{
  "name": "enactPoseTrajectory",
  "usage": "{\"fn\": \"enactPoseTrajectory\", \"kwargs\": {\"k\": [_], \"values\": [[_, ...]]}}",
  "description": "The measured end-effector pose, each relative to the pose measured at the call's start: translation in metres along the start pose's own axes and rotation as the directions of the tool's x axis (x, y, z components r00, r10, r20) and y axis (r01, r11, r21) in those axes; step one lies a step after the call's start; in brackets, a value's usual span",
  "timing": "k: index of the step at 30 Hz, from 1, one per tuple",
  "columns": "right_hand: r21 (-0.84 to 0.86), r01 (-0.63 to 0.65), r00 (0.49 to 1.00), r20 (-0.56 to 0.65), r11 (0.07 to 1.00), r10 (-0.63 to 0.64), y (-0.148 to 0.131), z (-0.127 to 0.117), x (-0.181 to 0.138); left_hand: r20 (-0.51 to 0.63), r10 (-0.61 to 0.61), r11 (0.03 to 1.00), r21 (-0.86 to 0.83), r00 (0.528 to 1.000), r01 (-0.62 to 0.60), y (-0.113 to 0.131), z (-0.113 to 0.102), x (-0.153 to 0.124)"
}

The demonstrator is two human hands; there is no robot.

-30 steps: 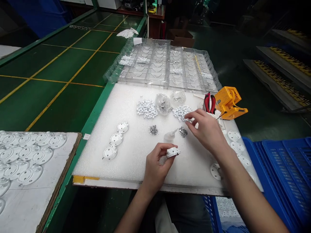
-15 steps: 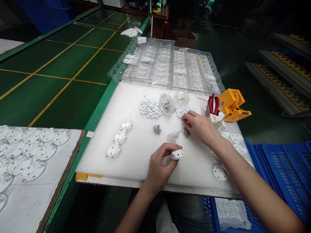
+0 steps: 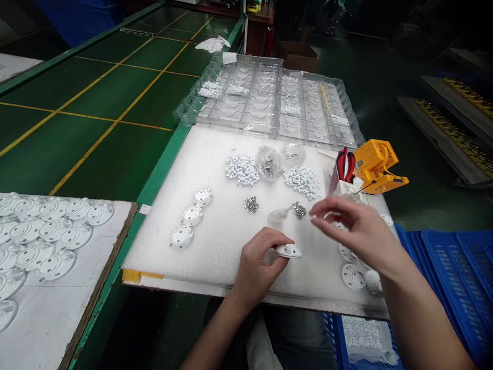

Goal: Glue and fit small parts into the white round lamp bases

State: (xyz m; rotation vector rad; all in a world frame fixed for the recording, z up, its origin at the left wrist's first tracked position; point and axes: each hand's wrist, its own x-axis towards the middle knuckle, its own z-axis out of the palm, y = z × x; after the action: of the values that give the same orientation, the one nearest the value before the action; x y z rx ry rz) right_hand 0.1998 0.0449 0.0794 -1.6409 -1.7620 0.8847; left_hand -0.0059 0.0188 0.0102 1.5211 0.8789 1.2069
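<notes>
My left hand [image 3: 262,262] grips a round white plastic housing [image 3: 288,251] edge-on, low on the white foam sheet [image 3: 215,246]. My right hand [image 3: 358,234] hangs raised above the foam, fingers curved, nothing visible in them. Just beyond its fingertips lies a small heap of metal bits [image 3: 299,209]. A translucent squeeze bottle [image 3: 276,218] lies next to that heap. Behind stand a pile of small white parts [image 3: 302,181] and a second pile [image 3: 242,169], with transparent plastic bags [image 3: 268,163] between them. Several white round housings [image 3: 192,216] sit in a row at the left.
Transparent compartment trays [image 3: 269,103] lie beyond the foam. Red-handled pliers [image 3: 345,165] and a yellow tool [image 3: 379,167] stand at the right. Blue crates [image 3: 458,267] sit lower right. A board of white discs [image 3: 50,241] lies left on the green bench [image 3: 115,103].
My right hand has lifted off the white pile and moved right, leaving the pile uncovered. My left hand has turned the housing flatter. The whole view has shifted slightly as my head moved.
</notes>
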Motion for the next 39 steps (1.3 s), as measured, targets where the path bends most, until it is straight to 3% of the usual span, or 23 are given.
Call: {"fn": "enactPoseTrajectory", "kwargs": {"k": [3,7,19,26,28,32,35,39], "values": [[0.282,-0.151,0.983,0.146,0.948,0.113,0.0,0.011,-0.03,0.014,-0.017,0.999,0.037,1.0,0.017,-0.001,0.002,-0.001],[0.376,-0.227,0.972,0.146,0.898,0.185,0.004,0.03,-0.044,0.041,-0.067,0.997,0.029,0.997,0.066,-0.004,0.006,-0.005],[0.483,-0.189,0.979,0.03,0.855,0.2,0.017,0.051,-0.051,0.052,-0.06,0.99,0.129,0.997,0.053,-0.007,0.008,-0.009],[0.721,-0.197,0.968,0.036,0.665,0.248,0.02,0.068,-0.053,0.172,0.008,0.986,0.162,0.985,-0.036,-0.006,0.005,-0.006],[0.673,-0.144,0.98,-0.006,0.725,0.2,0.02,0.07,-0.056,0.164,0.009,0.989,0.142,0.986,-0.032,-0.005,0.004,-0.006],[0.415,0.058,0.989,-0.146,0.908,0.003,0.021,0.07,-0.063,0.152,0.003,0.993,0.118,0.988,-0.021,-0.006,0.004,-0.005],[0.233,0.195,0.955,-0.268,0.953,-0.131,0.023,0.071,-0.063,0.157,-0.016,0.993,0.119,0.987,-0.003,-0.005,0.004,-0.004],[0.033,0.317,0.87,-0.407,0.948,-0.277,0.026,0.078,-0.059,0.167,-0.008,0.998,0.061,0.986,-0.002,-0.003,0.001,-0.002]]}}
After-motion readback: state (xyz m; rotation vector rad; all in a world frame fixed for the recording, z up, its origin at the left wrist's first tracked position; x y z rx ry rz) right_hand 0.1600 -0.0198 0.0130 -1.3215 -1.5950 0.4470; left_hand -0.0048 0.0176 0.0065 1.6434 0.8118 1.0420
